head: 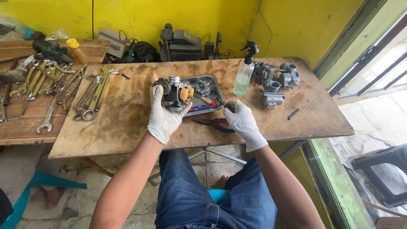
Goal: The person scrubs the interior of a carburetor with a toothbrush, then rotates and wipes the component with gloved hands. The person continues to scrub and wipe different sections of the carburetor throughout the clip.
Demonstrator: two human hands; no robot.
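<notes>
Above the metal tray, the left hand grips a carburetor; the right hand pinches a screwdriver.

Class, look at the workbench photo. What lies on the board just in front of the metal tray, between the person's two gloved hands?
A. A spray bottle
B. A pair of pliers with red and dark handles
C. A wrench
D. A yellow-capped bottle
B: the pliers lie flat on the board just in front of the metal tray, between the left hand and the right hand.
</notes>
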